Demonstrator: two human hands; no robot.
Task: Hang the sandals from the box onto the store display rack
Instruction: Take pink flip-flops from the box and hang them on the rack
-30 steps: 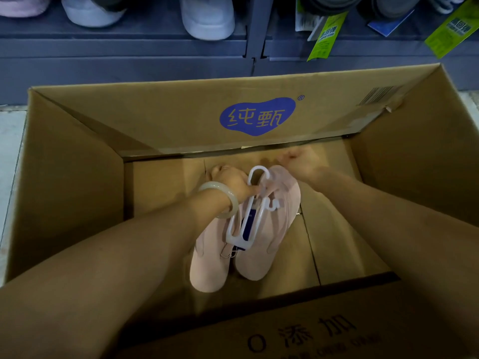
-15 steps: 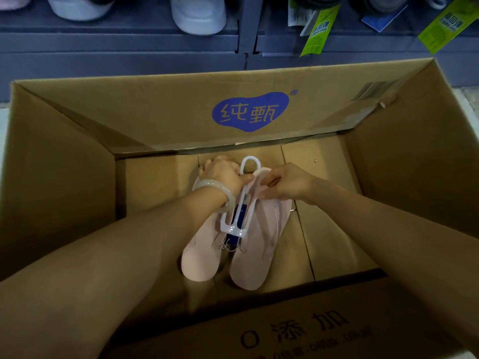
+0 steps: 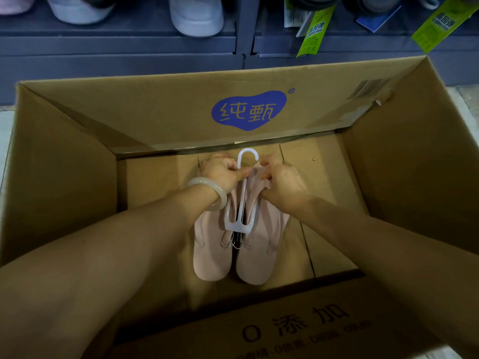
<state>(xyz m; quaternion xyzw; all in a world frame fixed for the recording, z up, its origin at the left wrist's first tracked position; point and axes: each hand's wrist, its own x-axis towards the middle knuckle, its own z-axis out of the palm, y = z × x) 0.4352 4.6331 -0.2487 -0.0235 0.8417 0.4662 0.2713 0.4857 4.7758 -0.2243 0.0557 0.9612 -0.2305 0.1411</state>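
A pair of pink sandals (image 3: 255, 252) lies sole-up deep inside a big cardboard box (image 3: 59, 182), clipped to a white plastic hanger (image 3: 239, 203) whose hook points away from me. My left hand (image 3: 224, 171), with a pale bangle on the wrist, grips the hanger's neck just below the hook. My right hand (image 3: 281, 182) grips the upper end of the right sandal beside the hanger. Both forearms reach down into the box.
A dark grey display shelf (image 3: 129, 45) runs across the top behind the box, carrying white shoes (image 3: 197, 14) and green hang tags (image 3: 315, 29). The box's near flap (image 3: 285, 330) with printed characters lies below my arms. Bare box floor surrounds the sandals.
My right hand has come from the far box floor onto the right sandal's top end and closed on it. The sandals now lie straighter, side by side.
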